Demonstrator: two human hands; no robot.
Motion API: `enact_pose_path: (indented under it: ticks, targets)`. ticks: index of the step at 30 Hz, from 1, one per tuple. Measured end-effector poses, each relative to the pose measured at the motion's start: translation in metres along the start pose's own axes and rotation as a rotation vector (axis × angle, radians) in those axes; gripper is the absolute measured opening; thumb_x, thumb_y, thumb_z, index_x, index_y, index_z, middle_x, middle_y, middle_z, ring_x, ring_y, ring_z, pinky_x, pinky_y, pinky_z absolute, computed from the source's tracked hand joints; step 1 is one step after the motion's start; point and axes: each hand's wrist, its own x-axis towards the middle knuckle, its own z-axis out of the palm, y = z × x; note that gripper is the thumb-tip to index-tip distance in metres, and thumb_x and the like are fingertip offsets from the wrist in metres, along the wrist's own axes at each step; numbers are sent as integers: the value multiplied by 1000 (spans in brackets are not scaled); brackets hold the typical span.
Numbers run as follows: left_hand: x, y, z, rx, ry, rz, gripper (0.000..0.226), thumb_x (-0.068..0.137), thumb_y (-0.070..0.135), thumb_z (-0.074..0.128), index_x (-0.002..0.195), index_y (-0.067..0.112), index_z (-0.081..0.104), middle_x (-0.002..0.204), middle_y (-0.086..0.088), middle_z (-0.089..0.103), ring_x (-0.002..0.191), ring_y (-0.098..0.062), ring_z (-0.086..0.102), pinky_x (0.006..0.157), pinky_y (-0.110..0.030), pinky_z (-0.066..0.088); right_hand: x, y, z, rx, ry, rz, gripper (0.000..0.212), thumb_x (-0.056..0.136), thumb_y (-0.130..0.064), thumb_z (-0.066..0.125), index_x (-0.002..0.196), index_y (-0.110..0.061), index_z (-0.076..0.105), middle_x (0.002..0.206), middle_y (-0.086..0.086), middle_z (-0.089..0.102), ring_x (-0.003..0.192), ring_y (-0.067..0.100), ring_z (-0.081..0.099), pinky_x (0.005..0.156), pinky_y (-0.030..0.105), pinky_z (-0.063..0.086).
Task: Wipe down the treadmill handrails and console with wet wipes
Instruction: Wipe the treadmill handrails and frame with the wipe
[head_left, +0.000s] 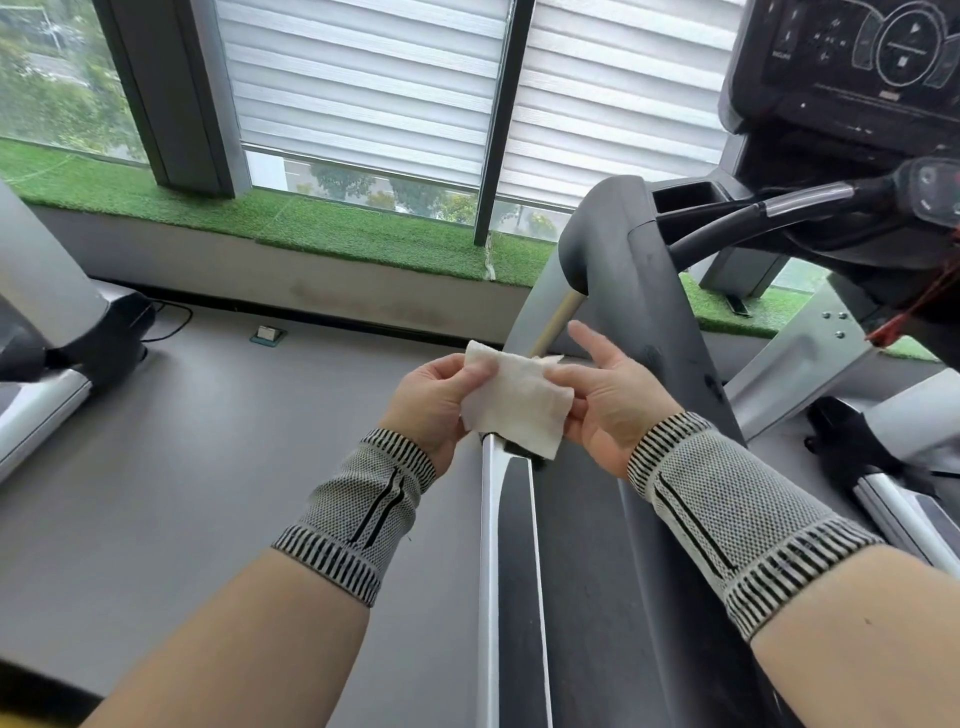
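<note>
A folded white wet wipe (517, 400) hangs in the air between my two hands, above the treadmill's left side rail. My left hand (434, 402) pinches its left edge with thumb and fingers. My right hand (605, 397) pinches its right edge, with the index finger sticking out straight. The treadmill's dark left handrail (644, 291) rises just beyond my hands toward the console (852, 67) at the upper right, whose dark screen shows dial graphics. A curved black front handlebar (727, 228) runs below the console. Both wrists wear grey knit bands.
The black treadmill belt (587, 597) and silver side rail (488, 571) run below my arms. Another treadmill (47, 358) stands at the left, a third (893, 467) at the right. Grey floor (234, 441), a green turf ledge (311, 218) and blinds lie ahead. A red cord (914, 306) hangs under the console.
</note>
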Motion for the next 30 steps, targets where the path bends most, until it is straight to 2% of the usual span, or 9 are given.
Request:
enact_pose_path:
  ticks: [4,7,11,14,17,20,23,27,30]
  targets:
    - [5,-5,-2,146,121,190,5,84,14,71,80,11,70,95,-2,66,84,-18,63,71,-30,54,2,1,0,-271,-70,1,28,81,2,67,106,-9,64,106,15,67,77,21,68,63,32,56]
    - [7,-4,-5,263,190,272,20,76,18,79,59,22,70,120,11,56,112,-11,58,90,-34,49,3,0,-1,-499,21,-71,10,81,-2,67,82,-11,67,77,10,62,53,11,56,49,23,47]
    - [4,-3,-2,112,103,184,11,79,12,73,78,13,61,97,-1,65,80,-15,63,71,-35,52,7,-5,0,-471,35,-86,26,78,-5,60,55,-17,64,82,12,59,78,26,57,70,37,56]
    - [1,-2,-4,-5,-76,-53,36,71,18,72,102,9,57,90,-5,65,72,-15,64,60,-32,55,8,-8,1,-333,27,-8,19,79,-7,53,68,-16,65,89,13,61,83,31,59,77,44,56]
    - [-4,-3,-1,-1,-135,-94,6,85,6,62,88,10,59,78,-3,64,63,-14,63,57,-28,55,11,-5,0,-510,161,-112,5,81,-17,59,78,-19,62,88,3,64,85,23,61,81,40,55]
    - [-2,-5,4,7,-52,-40,14,90,1,57,80,11,54,77,-6,62,67,-18,62,60,-32,57,12,-3,-5,-756,390,-382,2,80,-20,66,81,-19,64,73,-8,61,73,11,58,73,29,50]
    - [0,-7,8,50,-23,-6,15,91,2,57,80,10,52,80,-9,60,70,-21,60,65,-35,56,12,4,-1,-651,188,-332,2,79,-19,70,77,-18,71,67,-4,64,68,14,60,72,32,54]
    - [-6,-7,16,38,-123,-45,12,94,12,55,84,10,60,77,-6,66,68,-19,65,70,-37,57,7,7,5,-527,14,-151,21,75,-27,76,90,-13,72,92,13,71,87,33,69,77,52,57]
    - [-10,-6,19,71,-128,-43,12,94,15,56,84,11,63,73,-1,67,61,-12,65,55,-25,55,4,4,8,-478,23,-140,10,81,-19,72,86,-10,70,94,17,71,90,36,68,78,56,55]
